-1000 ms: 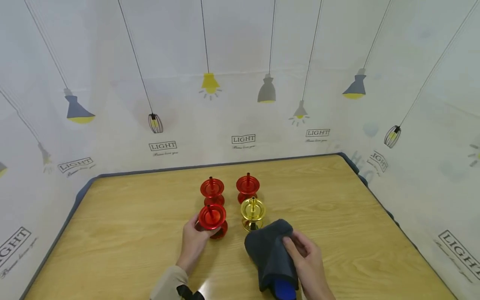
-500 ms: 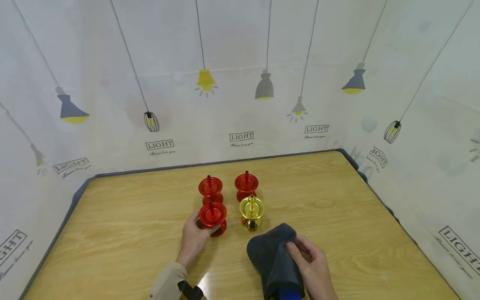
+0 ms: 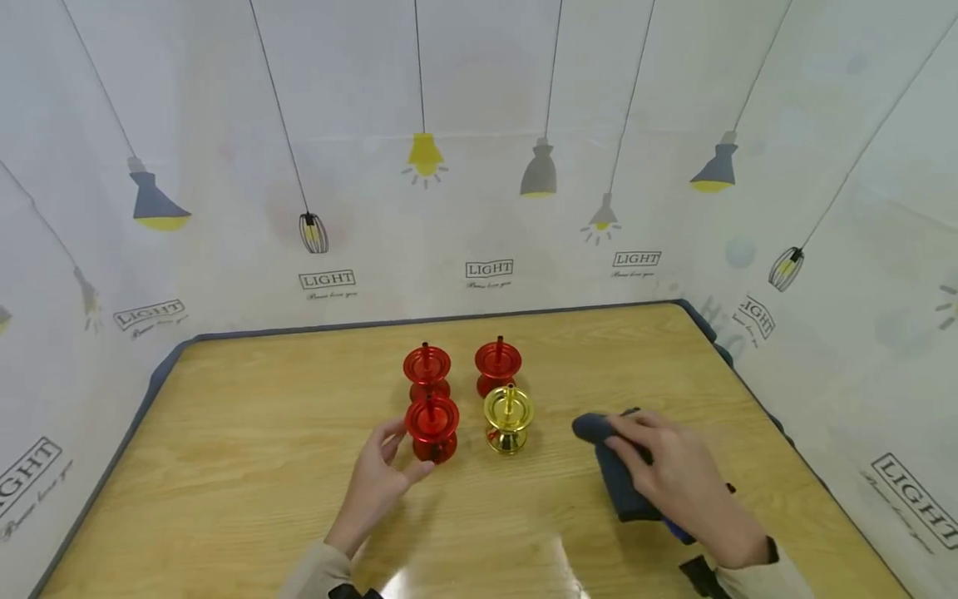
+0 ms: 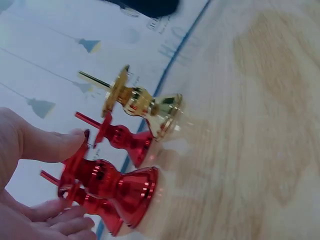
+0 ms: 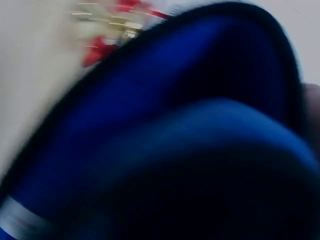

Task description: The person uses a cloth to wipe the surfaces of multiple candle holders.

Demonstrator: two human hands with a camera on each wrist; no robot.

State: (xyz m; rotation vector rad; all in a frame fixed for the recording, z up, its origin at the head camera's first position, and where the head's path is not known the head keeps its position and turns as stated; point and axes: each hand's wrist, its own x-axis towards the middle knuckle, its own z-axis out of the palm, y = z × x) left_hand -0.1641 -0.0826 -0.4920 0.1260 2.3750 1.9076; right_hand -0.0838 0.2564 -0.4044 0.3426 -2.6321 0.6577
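Observation:
Three red candlesticks and a gold candlestick (image 3: 508,413) stand upright, close together on the table. My left hand (image 3: 379,474) is spread beside the front red candlestick (image 3: 432,422), thumb away from its base in the head view. In the left wrist view a digit (image 4: 55,145) lies right at its dish rim, with other fingers below. To the right, my right hand (image 3: 674,470) pinches a dark blue-grey oven mitt (image 3: 624,482) near its top. Its blue-lined opening (image 5: 135,100) fills most of the blurred right wrist view.
Behind stand the back left red candlestick (image 3: 427,366) and the back right red candlestick (image 3: 498,363). The wooden table (image 3: 247,441) meets a pale curtain (image 3: 374,208) printed with lamps along its back and sides.
My right hand has carried the oven mitt to the right, away from the gold candlestick. My left hand has loosened from the front red candlestick, its thumb moving off.

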